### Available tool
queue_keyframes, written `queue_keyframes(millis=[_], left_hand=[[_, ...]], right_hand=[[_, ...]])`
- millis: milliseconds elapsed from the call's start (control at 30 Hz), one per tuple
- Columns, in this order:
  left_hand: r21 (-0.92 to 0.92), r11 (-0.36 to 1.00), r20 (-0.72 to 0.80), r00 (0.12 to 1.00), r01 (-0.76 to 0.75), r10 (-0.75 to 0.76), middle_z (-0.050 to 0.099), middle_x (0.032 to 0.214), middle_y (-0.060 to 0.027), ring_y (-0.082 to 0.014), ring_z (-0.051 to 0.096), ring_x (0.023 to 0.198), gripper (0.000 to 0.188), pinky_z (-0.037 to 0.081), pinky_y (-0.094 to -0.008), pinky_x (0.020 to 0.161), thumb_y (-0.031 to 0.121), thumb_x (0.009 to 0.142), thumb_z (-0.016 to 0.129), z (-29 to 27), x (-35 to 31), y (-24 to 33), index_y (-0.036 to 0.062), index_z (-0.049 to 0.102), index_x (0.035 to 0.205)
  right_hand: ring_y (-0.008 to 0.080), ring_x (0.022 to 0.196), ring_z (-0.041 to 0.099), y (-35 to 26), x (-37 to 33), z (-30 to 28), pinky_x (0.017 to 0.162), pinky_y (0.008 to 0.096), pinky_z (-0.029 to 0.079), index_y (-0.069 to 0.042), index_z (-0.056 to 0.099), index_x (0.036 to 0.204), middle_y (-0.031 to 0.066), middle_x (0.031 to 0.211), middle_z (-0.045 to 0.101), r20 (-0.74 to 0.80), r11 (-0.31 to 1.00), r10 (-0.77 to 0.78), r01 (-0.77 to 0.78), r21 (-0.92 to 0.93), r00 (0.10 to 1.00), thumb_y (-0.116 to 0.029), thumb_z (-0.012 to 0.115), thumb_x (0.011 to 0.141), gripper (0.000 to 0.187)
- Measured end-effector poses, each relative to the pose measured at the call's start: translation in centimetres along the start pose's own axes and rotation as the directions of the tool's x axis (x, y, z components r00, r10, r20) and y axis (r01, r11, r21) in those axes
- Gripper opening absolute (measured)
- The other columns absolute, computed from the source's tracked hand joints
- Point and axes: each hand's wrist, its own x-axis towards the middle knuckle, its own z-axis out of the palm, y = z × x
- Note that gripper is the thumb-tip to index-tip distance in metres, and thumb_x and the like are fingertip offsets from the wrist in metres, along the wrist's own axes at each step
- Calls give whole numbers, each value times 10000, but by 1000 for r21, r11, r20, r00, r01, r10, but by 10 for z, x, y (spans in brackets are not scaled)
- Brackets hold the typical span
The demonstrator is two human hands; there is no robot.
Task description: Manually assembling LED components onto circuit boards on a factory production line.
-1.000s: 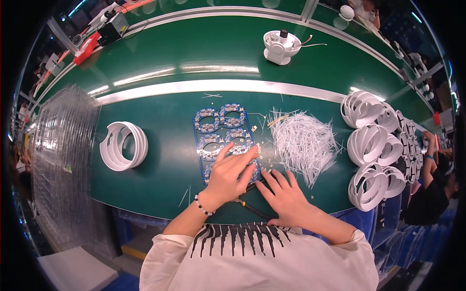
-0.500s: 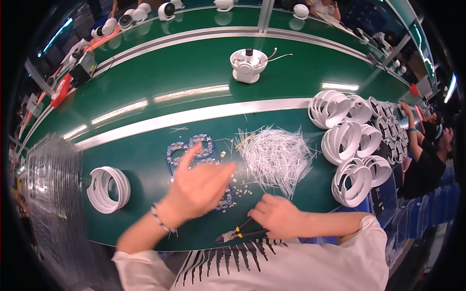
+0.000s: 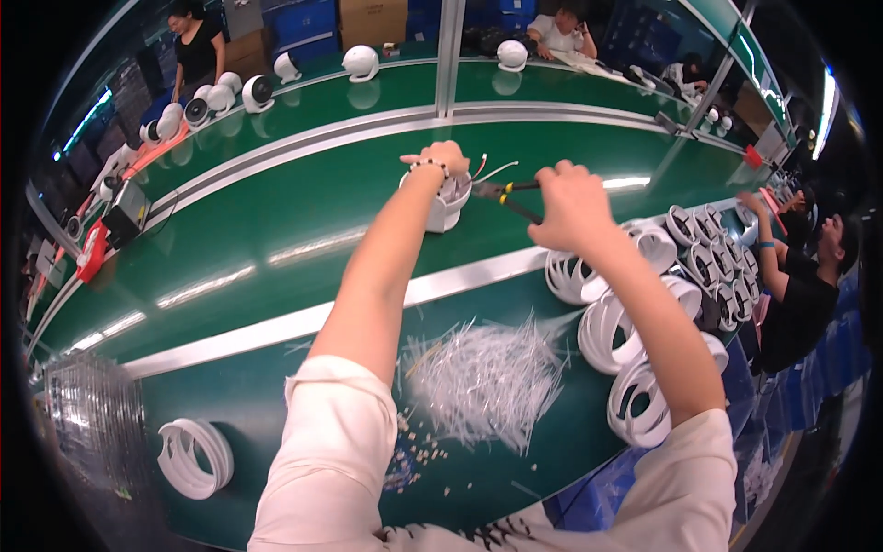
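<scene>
My left hand (image 3: 443, 156) reaches far ahead and is closed over the top of a white bowl-shaped device housing (image 3: 445, 217) on the green surface. Its fingers partly hide the housing's inside. Thin wires (image 3: 497, 172) stick out of the housing to the right. My right hand (image 3: 572, 204) holds a pair of cutting pliers (image 3: 509, 190) with black and yellow handles. The pliers' jaws point left, close to the housing and its wires. Blue circuit boards (image 3: 399, 471) lie mostly hidden behind my left sleeve.
A pile of thin white strips (image 3: 487, 382) lies on the near table, beside small pale connectors (image 3: 428, 453). White rings (image 3: 612, 331) stand stacked at right, another ring stack (image 3: 196, 458) at left. Clear plastic trays (image 3: 92, 405) stand at far left. A co-worker (image 3: 809, 304) sits at right.
Both hands have moved forward from the near table to the white housing. My left hand left the circuit boards and took hold of the housing; my right hand raised the pliers.
</scene>
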Motion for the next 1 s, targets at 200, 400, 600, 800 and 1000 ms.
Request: queue_keyframes(millis=[200, 400, 600, 800, 1000], left_hand=[[178, 980, 71, 995, -86, 74, 655, 1051, -192, -322, 634, 989, 483, 503, -380, 871, 372, 671, 766, 3, 31, -4, 6, 673, 972], [-44, 984, 47, 984, -170, 172, 705, 869, -91, -223, 662, 811, 246, 518, -319, 766, 284, 648, 802, 18, 51, -13, 112, 751, 818], [-149, 923, 16, 933, -354, 360, 700, 809, -95, -195, 656, 763, 178, 507, -314, 721, 211, 675, 779, -2, 25, 8, 68, 736, 771], [-81, 948, 2, 951, -308, 309, 696, 868, -51, -257, 638, 912, 90, 426, -498, 842, 215, 676, 765, 6, 15, 21, 177, 723, 746], [-5, 950, -61, 948, -313, 312, 686, 789, -68, -247, 636, 848, 91, 435, -441, 774, 210, 697, 755, 8, 1, 40, 140, 717, 742]], right_hand=[[277, 868, 557, -7, 40, 37, 745, 357, 422, -47, 625, 847, 132, 899, 565, 39, 995, -23, 27, -96, 999, -190, 703, 571, 320], [251, 945, 547, -3, 63, 49, 788, 341, 415, -53, 656, 903, 108, 966, 572, 190, 981, 83, -47, -189, 978, -234, 711, 586, 369], [259, 975, 550, 19, 61, 57, 811, 347, 430, -50, 663, 919, 111, 990, 578, 181, 976, 145, -111, -185, 973, -239, 708, 596, 377], [255, 949, 559, 24, 55, 61, 790, 344, 436, -48, 667, 906, 110, 974, 582, 178, 968, 214, -184, -173, 960, -233, 709, 601, 359], [262, 940, 590, 26, 59, 62, 782, 345, 472, -68, 680, 881, 110, 962, 596, 206, 956, 242, -198, -215, 948, -226, 716, 609, 317]])
